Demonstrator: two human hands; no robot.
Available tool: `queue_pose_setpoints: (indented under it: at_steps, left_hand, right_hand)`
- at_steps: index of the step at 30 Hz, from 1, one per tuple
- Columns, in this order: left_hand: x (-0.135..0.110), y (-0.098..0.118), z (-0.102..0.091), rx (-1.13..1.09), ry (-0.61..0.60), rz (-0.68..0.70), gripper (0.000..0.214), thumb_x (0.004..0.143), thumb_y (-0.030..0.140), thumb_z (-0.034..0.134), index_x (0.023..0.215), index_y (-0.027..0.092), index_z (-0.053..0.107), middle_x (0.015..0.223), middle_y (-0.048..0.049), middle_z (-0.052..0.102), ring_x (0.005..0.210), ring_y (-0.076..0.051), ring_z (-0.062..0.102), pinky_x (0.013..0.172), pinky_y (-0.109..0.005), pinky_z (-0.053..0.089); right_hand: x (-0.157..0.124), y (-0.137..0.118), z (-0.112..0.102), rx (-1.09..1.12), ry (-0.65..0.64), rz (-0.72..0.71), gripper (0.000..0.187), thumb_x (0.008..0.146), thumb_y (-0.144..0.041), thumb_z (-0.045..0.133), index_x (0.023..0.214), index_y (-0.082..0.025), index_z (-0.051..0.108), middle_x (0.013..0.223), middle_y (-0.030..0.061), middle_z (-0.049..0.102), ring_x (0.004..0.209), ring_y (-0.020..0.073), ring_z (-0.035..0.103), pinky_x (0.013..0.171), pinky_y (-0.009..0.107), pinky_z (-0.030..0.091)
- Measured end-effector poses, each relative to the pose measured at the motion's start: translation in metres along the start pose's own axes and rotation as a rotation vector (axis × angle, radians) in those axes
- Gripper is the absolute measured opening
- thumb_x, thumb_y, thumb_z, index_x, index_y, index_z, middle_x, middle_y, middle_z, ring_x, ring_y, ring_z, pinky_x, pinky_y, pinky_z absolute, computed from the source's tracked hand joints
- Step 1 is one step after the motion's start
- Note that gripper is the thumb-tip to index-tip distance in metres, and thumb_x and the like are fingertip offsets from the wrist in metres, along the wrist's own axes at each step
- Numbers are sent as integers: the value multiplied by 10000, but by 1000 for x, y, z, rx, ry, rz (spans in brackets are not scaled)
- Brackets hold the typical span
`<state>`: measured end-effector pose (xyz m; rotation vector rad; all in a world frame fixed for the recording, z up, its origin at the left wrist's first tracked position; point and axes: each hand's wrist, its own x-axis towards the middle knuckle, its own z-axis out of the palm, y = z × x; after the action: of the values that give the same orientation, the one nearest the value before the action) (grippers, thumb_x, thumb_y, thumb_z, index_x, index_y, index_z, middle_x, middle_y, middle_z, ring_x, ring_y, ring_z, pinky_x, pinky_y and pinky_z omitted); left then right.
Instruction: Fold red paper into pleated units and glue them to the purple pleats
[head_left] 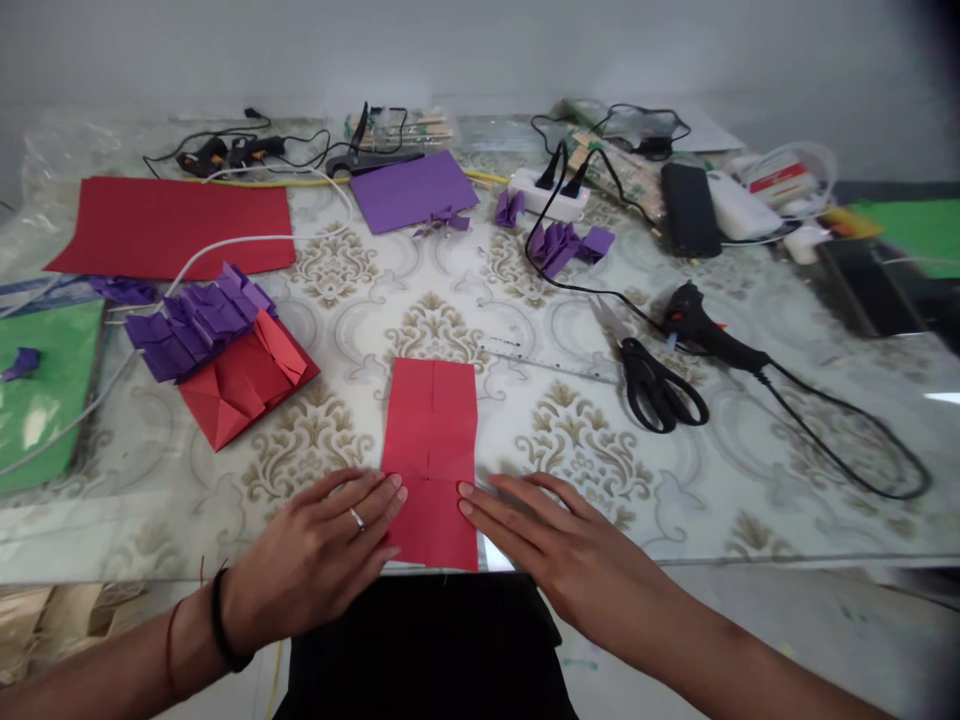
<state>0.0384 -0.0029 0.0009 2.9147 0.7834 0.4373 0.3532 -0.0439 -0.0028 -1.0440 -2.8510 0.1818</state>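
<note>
One red sheet (430, 425) lies on the patterned counter (405, 290), at the near edge and centred before the person. Head view: the sheet is lengthwise to the person, with a horizontal crease across it and a vertical crease in its far part. Left hand (322, 535), wearing a ring (358, 519), rests its fingertips on the sheet's left edge; its grip is outstretched, palm down, pinching nothing visible. Right hand (559, 530) touches the right edge with its fingertips; its grip is likewise extended, fingers slightly spread. Left of the sheet, well apart, a folded red piece (244, 385) lies against a row of purple folded pieces (199, 320). To the right lie black-handled scissors (637, 362) and, just beside them, a black glue gun (709, 337). A purple sheet (412, 190) lies farther back.
</note>
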Motion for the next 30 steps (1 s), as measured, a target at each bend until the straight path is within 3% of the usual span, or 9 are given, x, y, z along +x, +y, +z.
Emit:
queue_pose_setpoints:
  at_steps: [3, 6, 8, 11, 14, 17, 23, 25, 30]
  left_hand:
    - [15, 2, 4, -8, -13, 28, 289, 1045, 141, 503, 1267, 98, 683, 1338, -148, 751, 1279, -283, 699, 1119, -448, 560]
    - [24, 1, 9, -67, -126, 113, 491, 1027, 93, 457, 1515, 95, 519, 1590, -139, 579, 1537, -261, 478, 1250, -430, 444]
    - [24, -1, 13, -113, -183, 133, 581, 1075, 196, 466, 1634, 78, 359, 1670, -142, 484, 1590, -250, 394, 1284, -429, 393]
    - [18, -5, 15, -148, -225, 122, 706, 1106, 434, 492, 1676, 74, 281, 1704, -154, 425, 1604, -266, 365, 1294, -440, 362]
    - [14, -8, 12, -157, -250, 139, 787, 1089, 576, 485, 1687, 108, 283, 1725, -146, 386, 1609, -284, 355, 1304, -441, 333]
    - [15, -10, 9, -180, -266, 167, 765, 1064, 633, 501, 1683, 215, 340, 1759, -121, 316, 1613, -317, 343, 1295, -471, 334]
    - [15, -8, 9, -131, -255, 184, 757, 1039, 677, 513, 1673, 288, 371, 1759, -124, 313, 1628, -315, 310, 1281, -479, 332]
    - [16, -8, 11, -85, -224, 139, 764, 1041, 688, 491, 1672, 272, 374, 1755, -125, 325, 1621, -318, 324, 1284, -492, 321]
    - [25, 2, 18, 26, -117, -139, 761, 1065, 636, 473, 1674, 194, 362, 1752, -179, 314, 1611, -378, 329, 1287, -578, 295]
  right_hand:
    - [0, 1, 1, 12, 8, 13, 714, 814, 45, 495, 1495, -146, 593, 1569, 37, 621, 1401, 291, 544, 1102, 485, 458]
    - [-1, 0, 2, 20, 5, 27, 741, 802, 57, 491, 1510, -144, 581, 1560, 41, 630, 1421, 292, 518, 1110, 484, 430]
    - [-2, 0, 3, 23, -9, 31, 786, 783, 74, 479, 1534, -145, 556, 1585, 42, 606, 1448, 290, 488, 1112, 490, 413]
    - [-7, 2, 7, 31, -4, 30, 818, 779, 85, 459, 1558, -158, 528, 1633, 29, 553, 1492, 291, 429, 1114, 504, 379]
    - [-14, 5, 9, 44, 23, 39, 801, 790, 81, 447, 1541, -181, 547, 1644, 6, 540, 1502, 285, 407, 1122, 505, 338]
    - [-18, 7, 7, 53, 33, 58, 752, 814, 76, 447, 1500, -196, 587, 1618, -1, 572, 1483, 271, 437, 1134, 494, 323]
    - [-9, 2, 1, 92, 99, 97, 629, 899, 16, 476, 1501, -137, 574, 1586, 76, 602, 1461, 255, 476, 1139, 468, 391]
    - [-2, 2, -1, 85, 133, 135, 558, 940, -20, 485, 1474, -134, 600, 1544, 102, 635, 1403, 280, 521, 1103, 478, 442]
    - [29, 11, -3, 86, 293, 333, 376, 1068, -205, 495, 1387, -99, 662, 1325, 185, 715, 1150, 315, 610, 994, 503, 528]
